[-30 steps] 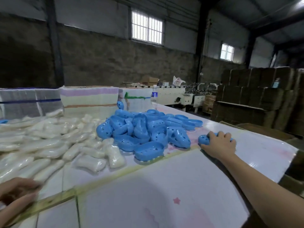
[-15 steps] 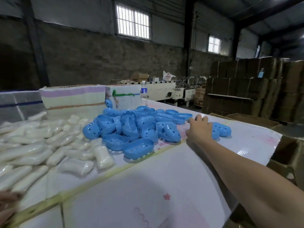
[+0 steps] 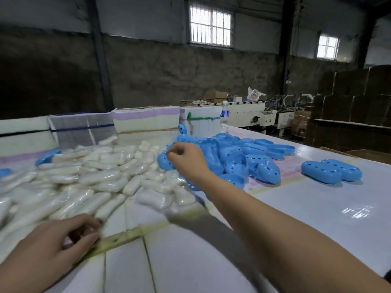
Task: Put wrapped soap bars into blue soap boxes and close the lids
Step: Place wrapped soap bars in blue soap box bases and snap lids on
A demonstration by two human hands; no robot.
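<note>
right fingers: curled in over the near-left edge of the box pile (image 3: 230,159), tips right at a blue box. Can't tell if the right hand (image 3: 186,159) has actually pinched one or is just touching, so no call there.
left fingers: loosely bent, thumb and forefinger closing toward each other at the near edge of the soaps (image 3: 88,176). Looks like nothing's in the left hand (image 3: 53,248) yet, but it's blurry.
soaps: big heap of clear-wrapped white bars at 10 o'clock from the left hand, running right up against the boxes.
boxes: loose heap at 12 o'clock, mostly open halves as far as I can see.
done boxes (image 3: 331,171): two closed ones lying touching each other at 2 o'clock, well apart from the pile. That's all that looks finished.
left to do: basically everything, both heaps are still huge.
table (image 3: 317,218): glossy white sheet.
bottle (image 3: 224,119): at 12, behind the boxes.
</note>
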